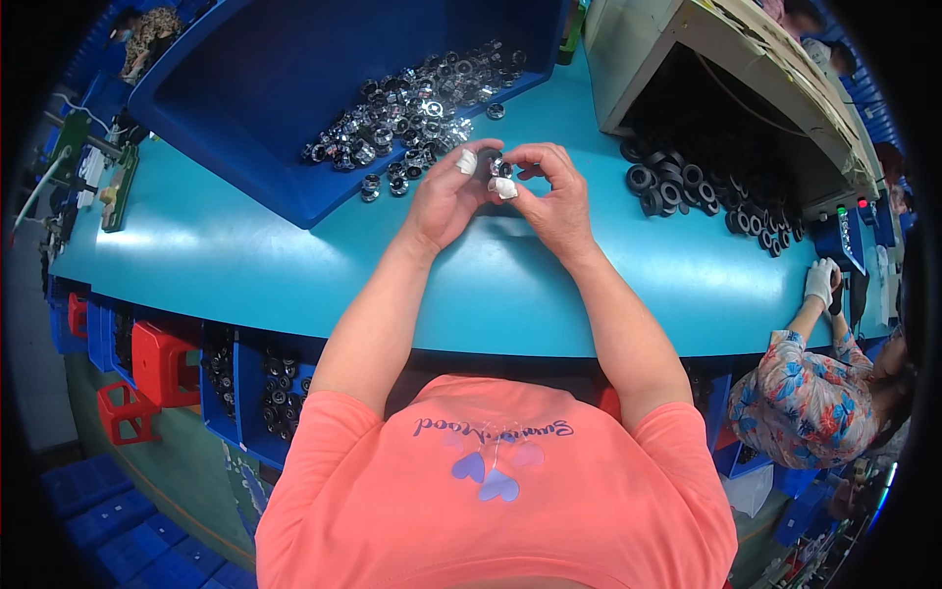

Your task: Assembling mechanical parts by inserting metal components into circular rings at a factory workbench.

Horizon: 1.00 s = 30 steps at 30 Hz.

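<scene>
My left hand (439, 208) and my right hand (561, 209) meet over the table, fingertips pinched around a small black-and-chrome wheel (503, 169). A black ring-shaped part shows on its left side, partly behind my left fingers; I cannot tell whether it is a separate tyre. White tape wraps a digit on each hand. Close by on the left, shiny chrome wheel hubs (392, 123) spill from a tilted blue bin (245, 118), with a few loose on the table near its lip. To the right lies a pile of black rubber tyres (677, 182).
The turquoise table (294, 260) curves across. A beige box-like housing (643, 49) stands open over the tyres. At the right, a person in a floral shirt (810, 407) works with a white glove. Red stools (162, 363) and blue crates (260, 388) of black parts sit below.
</scene>
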Available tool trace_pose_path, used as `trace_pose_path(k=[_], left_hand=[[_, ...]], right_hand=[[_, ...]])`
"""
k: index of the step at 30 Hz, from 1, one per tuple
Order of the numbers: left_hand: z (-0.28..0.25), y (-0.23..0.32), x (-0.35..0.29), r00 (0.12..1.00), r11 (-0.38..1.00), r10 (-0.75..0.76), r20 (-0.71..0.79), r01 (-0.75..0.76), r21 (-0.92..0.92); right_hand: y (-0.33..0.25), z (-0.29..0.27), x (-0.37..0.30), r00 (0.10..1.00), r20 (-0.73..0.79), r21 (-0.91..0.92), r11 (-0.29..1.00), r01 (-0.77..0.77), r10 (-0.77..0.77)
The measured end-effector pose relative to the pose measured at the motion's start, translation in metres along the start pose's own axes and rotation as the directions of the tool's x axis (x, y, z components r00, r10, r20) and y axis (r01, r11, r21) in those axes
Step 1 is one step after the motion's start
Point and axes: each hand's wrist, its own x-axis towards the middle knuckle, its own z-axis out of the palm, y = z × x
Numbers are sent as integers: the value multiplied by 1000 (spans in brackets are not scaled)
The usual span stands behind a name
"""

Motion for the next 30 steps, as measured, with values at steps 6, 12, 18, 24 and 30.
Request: trace_pose_path(k=[6,12,18,24,30], left_hand=[[2,-1,-1,1000,996,23,15,-24,82],[2,-2,-1,999,992,41,-35,-37,117],[7,3,-3,997,993,33,-63,-25,117],[4,2,-3,997,991,48,-64,-40,125],[2,-2,-2,993,990,58,-100,-44,130]], right_hand=[[7,0,-1,1000,21,-22,1000,-14,15],[9,0,-2,997,16,-31,997,-71,71],[10,1,-3,996,20,-28,996,-90,90],[10,2,-4,993,2,-3,993,-120,120],[12,1,-5,983,-10,24,983,-183,183]])
